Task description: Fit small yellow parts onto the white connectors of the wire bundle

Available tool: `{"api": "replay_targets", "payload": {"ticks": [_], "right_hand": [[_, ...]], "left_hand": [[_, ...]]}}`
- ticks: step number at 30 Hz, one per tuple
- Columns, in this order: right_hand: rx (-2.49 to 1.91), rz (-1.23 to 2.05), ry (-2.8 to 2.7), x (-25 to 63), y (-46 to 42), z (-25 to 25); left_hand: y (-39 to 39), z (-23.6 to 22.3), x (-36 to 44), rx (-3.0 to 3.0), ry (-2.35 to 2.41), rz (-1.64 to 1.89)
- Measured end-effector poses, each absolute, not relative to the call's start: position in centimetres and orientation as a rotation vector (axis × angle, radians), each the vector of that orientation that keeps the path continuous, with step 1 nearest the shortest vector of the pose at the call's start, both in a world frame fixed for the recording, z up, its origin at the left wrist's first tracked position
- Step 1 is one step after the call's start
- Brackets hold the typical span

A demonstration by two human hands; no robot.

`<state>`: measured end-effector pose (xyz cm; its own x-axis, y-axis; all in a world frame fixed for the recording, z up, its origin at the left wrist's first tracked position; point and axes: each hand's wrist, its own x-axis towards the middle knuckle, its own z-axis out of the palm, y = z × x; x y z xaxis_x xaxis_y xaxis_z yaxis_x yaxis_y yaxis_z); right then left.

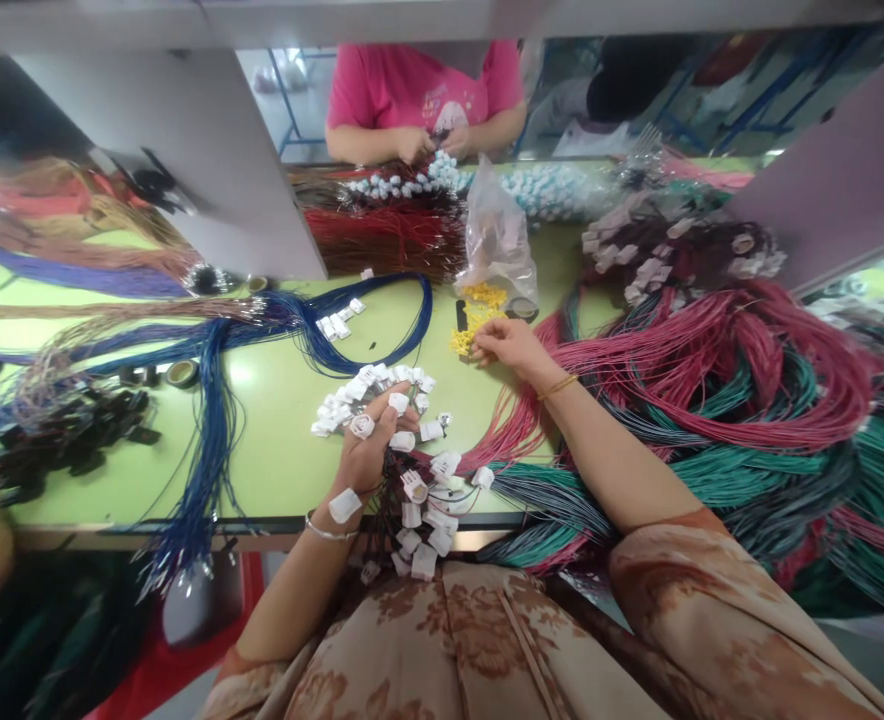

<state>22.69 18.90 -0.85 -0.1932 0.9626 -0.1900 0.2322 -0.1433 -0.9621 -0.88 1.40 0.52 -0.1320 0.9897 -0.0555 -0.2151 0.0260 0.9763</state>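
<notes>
My left hand is closed around a bundle of wires that end in white plastic connectors. Several of these connectors fan out above the fingers, and others hang below near the table edge. Red, green and dark wires run from the bundle to the right. My right hand reaches forward to a small heap of yellow plastic pieces. Its thumb and fingertips are pinched together at the heap's near edge; what lies between them is too small to make out.
A clear plastic bag stands behind the yellow heap. Red and green wire bundles cover the right side. Blue wires and black connectors lie left. Across the table a person in a pink shirt handles wires.
</notes>
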Motion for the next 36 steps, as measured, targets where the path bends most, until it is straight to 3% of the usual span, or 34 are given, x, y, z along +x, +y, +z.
{"api": "replay_targets", "payload": {"ticks": [5, 15, 36], "right_hand": [[-1.184, 1.759, -1.069, 21.4, 17.7, 0.2], [-0.833, 2.131, -1.11, 18.9, 14.0, 1.8], [-0.744, 1.661, -1.68, 16.7, 8.7, 4.7]], "left_hand": [[1.3, 0.7, -0.9, 0.965, 1.144, 1.351], [1.4, 0.9, -0.7, 0.99, 1.158, 1.334], [1.6, -0.3, -0.9, 0.954, 1.101, 1.507]]}}
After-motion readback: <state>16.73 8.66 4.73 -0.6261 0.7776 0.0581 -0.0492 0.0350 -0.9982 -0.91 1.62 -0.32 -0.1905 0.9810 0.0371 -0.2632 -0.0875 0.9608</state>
